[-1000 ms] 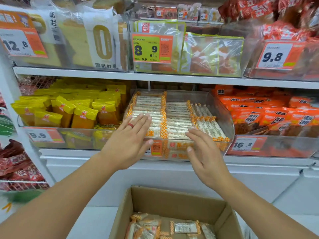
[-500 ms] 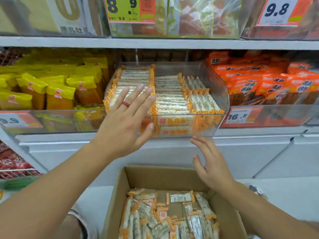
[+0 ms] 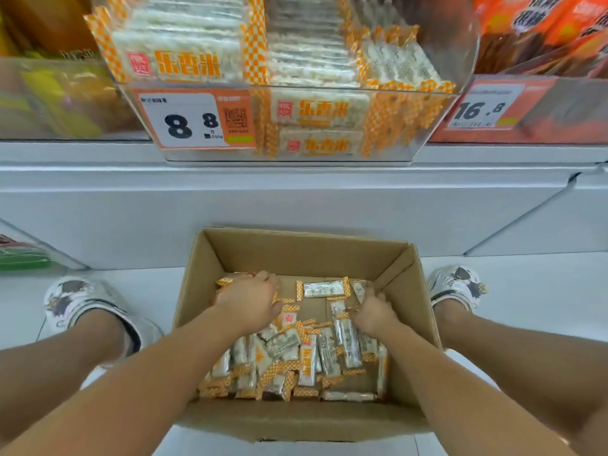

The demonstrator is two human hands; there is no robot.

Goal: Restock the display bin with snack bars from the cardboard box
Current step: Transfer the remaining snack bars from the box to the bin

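Far left, on the white floor: a patterned slipper, with green packets on a low rack above it and blurred yellow packs behind a clear front higher up. Next, down inside the cardboard box, the left hand: palm down on a heap of loose snack bars, fingers bent over the bars at the box's far left corner; grip or mere rest impossible to tell, fingertips hidden. Across the middle of the box floor, more bars in white wrappers with orange-checked ends, scattered and overlapping, a bare patch of cardboard toward the far wall. Directly above, on the white shelf, the clear display bin, packed with neat rows of the same bars, an orange price tag reading 8.8 on its front. Right of centre, the right hand, also low in the box, fingers curled down among bars near the right wall; hold unclear. Further right, a second slipper beside the box, and above it orange packs over a 16.8 tag.
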